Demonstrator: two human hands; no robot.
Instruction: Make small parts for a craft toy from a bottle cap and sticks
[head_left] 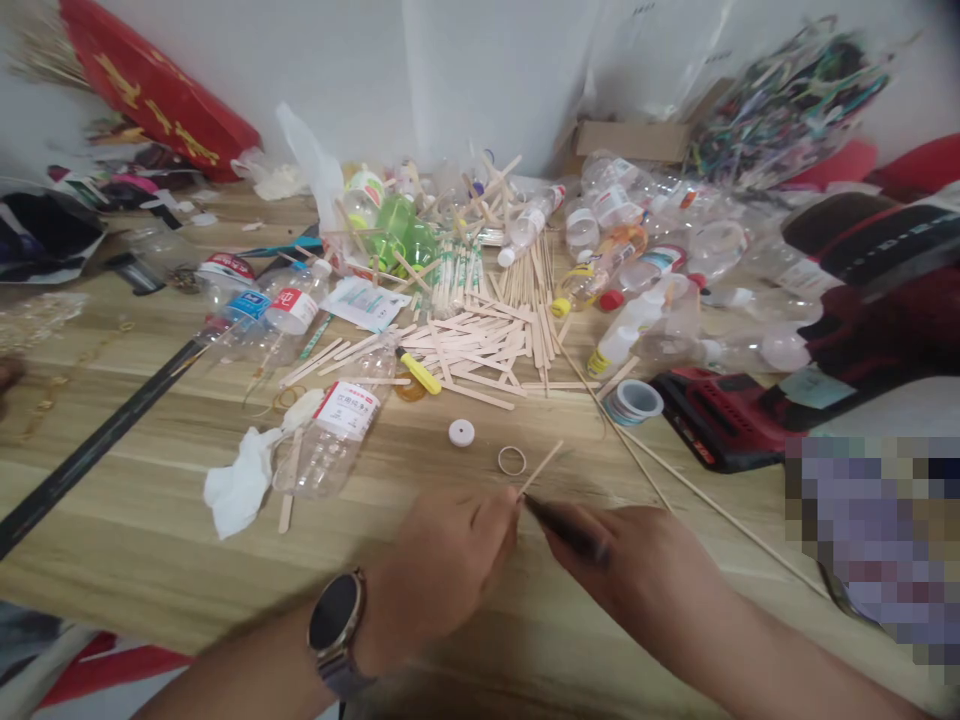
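My left hand [439, 550], wearing a watch [335, 615], is closed on a thin wooden stick [546, 460] that points up and to the right. My right hand [637, 560] grips a dark, slim, pointed tool [562, 525], blurred, so its exact kind cannot be made out. Its tip meets the stick close by the left fingertips. Just beyond the hands lie a small ring [512, 461] and a white bottle cap [461, 433] with a dark spot at its middle. A clear plastic bottle [330, 455] lies to the left, beside a crumpled tissue [238, 485].
Flat wooden sticks [480, 345] are heaped mid-table, with a yellow-handled tool [420, 371] at their edge. Several plastic bottles [615, 205] crowd the back right. A red and black power tool [720, 415], a tape roll [636, 400] and long thin rods [735, 515] lie right.
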